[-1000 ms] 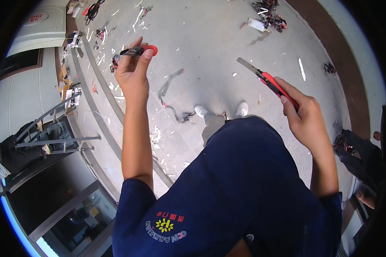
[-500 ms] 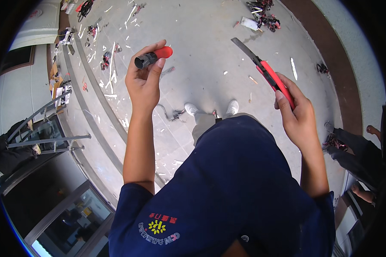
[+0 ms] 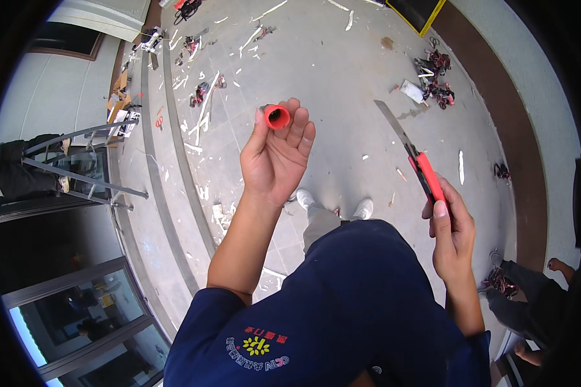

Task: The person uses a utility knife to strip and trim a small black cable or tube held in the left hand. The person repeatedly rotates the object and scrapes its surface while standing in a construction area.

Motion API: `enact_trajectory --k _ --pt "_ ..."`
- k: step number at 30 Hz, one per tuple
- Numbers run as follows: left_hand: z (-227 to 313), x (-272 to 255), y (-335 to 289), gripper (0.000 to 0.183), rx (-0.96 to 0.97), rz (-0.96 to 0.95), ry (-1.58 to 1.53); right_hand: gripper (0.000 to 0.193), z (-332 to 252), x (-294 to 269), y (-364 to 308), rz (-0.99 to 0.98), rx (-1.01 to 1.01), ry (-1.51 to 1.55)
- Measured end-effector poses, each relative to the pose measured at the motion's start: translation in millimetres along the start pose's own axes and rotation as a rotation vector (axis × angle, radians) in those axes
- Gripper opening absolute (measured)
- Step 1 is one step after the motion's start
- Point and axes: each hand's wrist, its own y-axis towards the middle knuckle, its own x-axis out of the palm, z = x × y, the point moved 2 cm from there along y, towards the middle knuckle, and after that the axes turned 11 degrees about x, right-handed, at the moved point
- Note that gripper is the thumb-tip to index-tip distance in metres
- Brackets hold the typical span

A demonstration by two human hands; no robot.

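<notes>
My left hand is raised, palm up, with its thumb and fingers around a short red and black tube. The tube's red end faces me, showing a round, dark hollow; its other end is mostly hidden. In my right hand is a utility knife with a red and black handle. Its long blade is slid out and points up and to the left, well apart from the tube.
White strips and tangled red-black cables litter the grey floor. A metal stepladder stands left, a person's legs beside it. Another person is at the right. Low steps run along the left. Red-handled scissors lie there.
My left hand has moved right and turned palm up, so the tube's red end now faces me instead of its black end. The knife has shifted slightly right and down.
</notes>
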Motion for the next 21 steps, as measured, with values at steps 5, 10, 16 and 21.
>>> enact_trajectory --k 5,10,16,21 --pt "-1 9 -1 0.041 -0.024 -0.043 -0.041 0.041 -1 -5 -1 -0.014 -0.056 -0.014" --pt "-5 14 3 0.045 -0.055 -0.040 -0.045 0.040 -2 -9 -1 0.015 -0.082 -0.055" --pt "-9 20 5 0.047 -0.062 -0.035 -0.102 0.039 -5 -12 0 0.029 -0.133 -0.051" --pt "-2 33 6 0.034 -0.028 -0.152 0.423 0.038 0 -14 1 0.065 -0.152 -0.026"
